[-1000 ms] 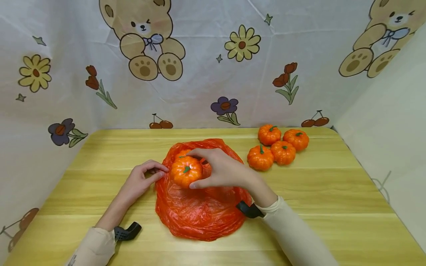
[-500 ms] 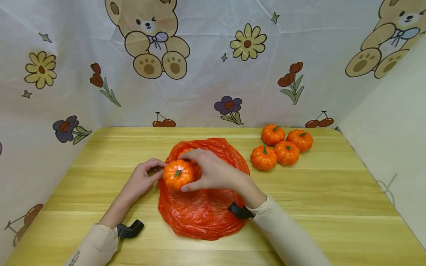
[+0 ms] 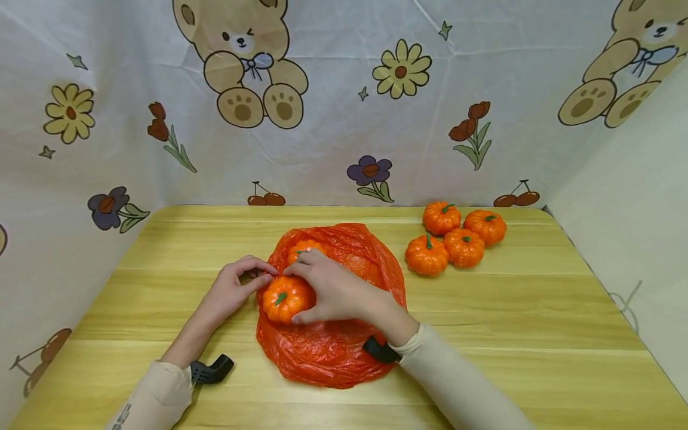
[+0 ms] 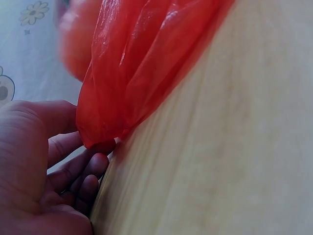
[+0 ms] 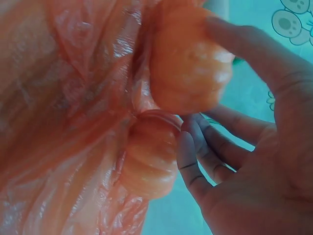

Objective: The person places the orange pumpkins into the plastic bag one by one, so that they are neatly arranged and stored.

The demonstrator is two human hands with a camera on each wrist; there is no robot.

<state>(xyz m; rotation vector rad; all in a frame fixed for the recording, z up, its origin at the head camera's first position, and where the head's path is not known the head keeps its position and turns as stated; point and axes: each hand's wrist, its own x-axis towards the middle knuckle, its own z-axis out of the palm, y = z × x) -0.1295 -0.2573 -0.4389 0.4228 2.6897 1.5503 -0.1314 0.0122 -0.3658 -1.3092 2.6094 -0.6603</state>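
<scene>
A red plastic bag point(image 3: 333, 358) lies spread open on the wooden table. My left hand point(image 3: 231, 292) pinches its left rim between thumb and fingers; the left wrist view shows the gathered film of the bag point(image 4: 127, 73) at the fingertips. With my right hand point(image 3: 338, 292) I grip a small orange pumpkin point(image 3: 286, 300) with a green stem, over the left side of the bag's opening. In the right wrist view thumb and fingers span this pumpkin point(image 5: 188, 63). Just behind it another pumpkin point(image 3: 304, 249) sits inside the bag, partly covered by my fingers.
Several more orange pumpkins point(image 3: 464, 247) stand clustered at the back right of the table point(image 3: 516, 310). A patterned cloth point(image 3: 322, 149) hangs behind the table's far edge. Black wrist mounts point(image 3: 212, 369) stick out from both sleeves.
My right hand has lowered the pumpkin leftward and toward me, into the near left of the bag's opening, and the pumpkin behind it shows more. The left hand stays at the rim.
</scene>
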